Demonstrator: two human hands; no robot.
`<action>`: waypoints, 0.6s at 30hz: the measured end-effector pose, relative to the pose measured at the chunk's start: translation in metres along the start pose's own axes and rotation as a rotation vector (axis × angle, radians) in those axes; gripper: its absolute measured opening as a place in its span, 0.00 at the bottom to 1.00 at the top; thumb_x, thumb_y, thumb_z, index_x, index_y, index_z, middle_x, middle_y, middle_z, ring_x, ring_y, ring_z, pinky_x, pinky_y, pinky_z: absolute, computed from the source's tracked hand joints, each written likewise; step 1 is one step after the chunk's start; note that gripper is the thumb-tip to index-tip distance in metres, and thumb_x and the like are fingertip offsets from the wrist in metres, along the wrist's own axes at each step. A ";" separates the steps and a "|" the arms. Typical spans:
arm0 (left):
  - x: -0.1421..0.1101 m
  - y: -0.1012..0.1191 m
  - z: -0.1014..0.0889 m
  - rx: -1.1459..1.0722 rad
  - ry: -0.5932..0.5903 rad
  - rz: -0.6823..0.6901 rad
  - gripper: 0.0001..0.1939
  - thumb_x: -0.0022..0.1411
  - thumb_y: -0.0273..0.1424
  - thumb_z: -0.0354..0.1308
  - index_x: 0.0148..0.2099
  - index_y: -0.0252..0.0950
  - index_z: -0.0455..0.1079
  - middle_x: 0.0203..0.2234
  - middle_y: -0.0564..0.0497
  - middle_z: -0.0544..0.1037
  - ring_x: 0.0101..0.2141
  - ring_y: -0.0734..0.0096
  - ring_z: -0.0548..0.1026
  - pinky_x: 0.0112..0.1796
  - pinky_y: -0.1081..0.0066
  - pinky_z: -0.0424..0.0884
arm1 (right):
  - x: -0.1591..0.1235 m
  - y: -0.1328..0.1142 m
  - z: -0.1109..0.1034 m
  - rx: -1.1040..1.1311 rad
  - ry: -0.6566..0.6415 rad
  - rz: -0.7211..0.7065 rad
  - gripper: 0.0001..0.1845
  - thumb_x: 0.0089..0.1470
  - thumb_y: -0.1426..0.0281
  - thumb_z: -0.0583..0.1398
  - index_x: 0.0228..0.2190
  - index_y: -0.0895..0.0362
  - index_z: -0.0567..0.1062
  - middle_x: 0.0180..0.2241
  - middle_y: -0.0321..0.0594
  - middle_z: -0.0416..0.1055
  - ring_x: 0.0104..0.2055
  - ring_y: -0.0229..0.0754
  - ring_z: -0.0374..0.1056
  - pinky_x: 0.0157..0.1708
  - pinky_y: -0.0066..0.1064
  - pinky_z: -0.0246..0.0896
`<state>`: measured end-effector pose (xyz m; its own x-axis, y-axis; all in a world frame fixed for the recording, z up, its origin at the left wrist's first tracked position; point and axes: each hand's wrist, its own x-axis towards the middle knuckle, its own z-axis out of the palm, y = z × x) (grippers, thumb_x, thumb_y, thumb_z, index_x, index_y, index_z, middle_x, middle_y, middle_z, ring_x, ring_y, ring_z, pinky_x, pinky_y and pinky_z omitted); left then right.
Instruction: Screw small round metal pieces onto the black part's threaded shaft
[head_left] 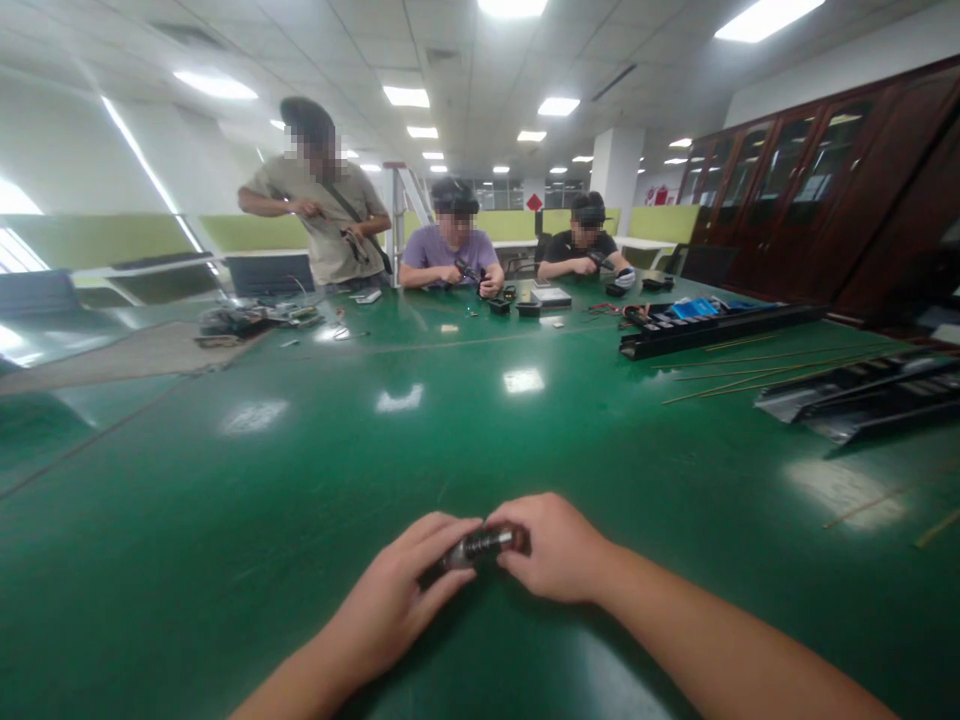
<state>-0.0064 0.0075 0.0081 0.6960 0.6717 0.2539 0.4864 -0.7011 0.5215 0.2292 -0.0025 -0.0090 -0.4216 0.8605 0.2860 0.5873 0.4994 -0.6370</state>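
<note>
Both hands meet low in the head view, close above the green table [360, 450]. Between them is a small dark, roughly cylindrical object [480, 546] with shiny bands and a clear-looking end; blur hides its exact kind. My left hand [401, 585] grips the object's left end, thumb below and fingers above. On the other end, my right hand [551, 550] is closed with fingertips and thumb pinching it. A reddish-brown bit shows by the right fingertips. The palms and part of the object are hidden.
Across the table, one person [334, 210] stands and two people [450, 245] sit handling dark tools. Black metal channels [720, 325] and thin rods [757, 378] lie to the right. A heap of parts [240, 318] sits far left, and small black boxes [529, 309] stand at the far side.
</note>
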 end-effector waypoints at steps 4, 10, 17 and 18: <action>-0.004 -0.006 0.005 0.059 0.038 0.036 0.22 0.67 0.33 0.56 0.62 0.47 0.62 0.48 0.49 0.75 0.46 0.67 0.75 0.48 0.69 0.72 | -0.001 -0.001 0.001 -0.024 0.002 -0.009 0.14 0.48 0.72 0.63 0.40 0.52 0.77 0.34 0.36 0.78 0.36 0.42 0.72 0.37 0.29 0.62; -0.002 -0.002 0.009 0.052 0.191 -0.038 0.14 0.63 0.34 0.60 0.50 0.41 0.67 0.41 0.51 0.76 0.40 0.69 0.76 0.42 0.71 0.73 | -0.003 -0.002 0.000 -0.004 0.012 0.008 0.16 0.48 0.69 0.65 0.41 0.51 0.78 0.38 0.37 0.79 0.39 0.43 0.73 0.40 0.30 0.63; 0.000 0.002 0.007 0.008 0.169 -0.030 0.11 0.64 0.34 0.59 0.49 0.42 0.68 0.39 0.52 0.77 0.39 0.71 0.75 0.41 0.72 0.72 | -0.004 -0.006 0.000 0.050 0.103 0.004 0.17 0.47 0.70 0.66 0.42 0.52 0.78 0.38 0.37 0.78 0.38 0.42 0.73 0.40 0.30 0.65; 0.000 0.002 0.007 0.003 0.159 -0.026 0.11 0.65 0.34 0.59 0.50 0.42 0.68 0.40 0.53 0.77 0.40 0.71 0.75 0.41 0.72 0.72 | -0.004 -0.006 0.000 0.052 0.103 -0.001 0.17 0.47 0.70 0.66 0.42 0.53 0.78 0.38 0.37 0.78 0.37 0.42 0.73 0.40 0.30 0.65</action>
<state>-0.0015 0.0046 0.0034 0.5907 0.7192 0.3659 0.5051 -0.6832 0.5274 0.2271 -0.0086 -0.0060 -0.3470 0.8672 0.3572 0.5491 0.4966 -0.6722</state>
